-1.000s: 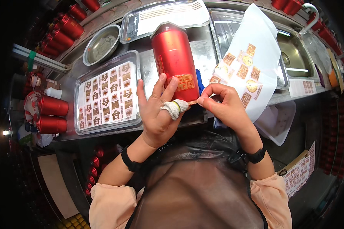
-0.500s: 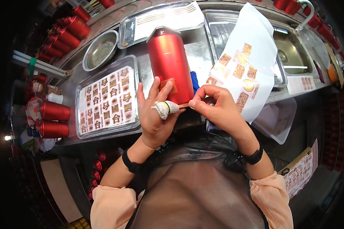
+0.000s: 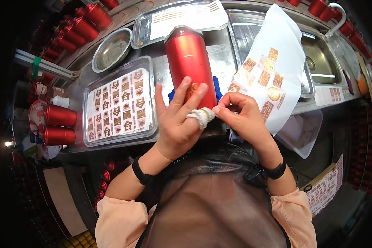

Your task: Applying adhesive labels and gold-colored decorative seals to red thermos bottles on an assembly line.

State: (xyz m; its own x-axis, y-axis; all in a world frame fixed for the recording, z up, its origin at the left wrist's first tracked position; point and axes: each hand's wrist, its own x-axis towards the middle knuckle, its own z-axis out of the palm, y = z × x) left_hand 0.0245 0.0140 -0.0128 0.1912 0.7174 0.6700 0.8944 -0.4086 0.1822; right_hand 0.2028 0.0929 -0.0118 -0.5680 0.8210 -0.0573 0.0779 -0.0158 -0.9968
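Observation:
A tall red bottle (image 3: pixel 189 62) stands on the steel counter in front of me. My left hand (image 3: pixel 175 122) holds it from the front, fingers spread over its lower part, and a white bandage wraps the thumb. My right hand (image 3: pixel 242 113) is pinched just right of that thumb, fingertips touching it at the bottle's base; what it pinches is too small to tell. A blue cloth (image 3: pixel 215 89) shows behind the bottle. A white sheet of gold labels (image 3: pixel 273 70) lies to the right.
A clear tray (image 3: pixel 93 138) holding a sheet with several gold labels lies at the left. A round steel bowl (image 3: pixel 111 49) and another tray (image 3: pixel 144 25) sit behind. Red canisters (image 3: pixel 58 124) lie at far left and along the back. A sink (image 3: pixel 322 62) is at the right.
The bottle has come closer and stands more upright. My left fingers have shifted on its lower front, and my right hand stays pinched by the left thumb.

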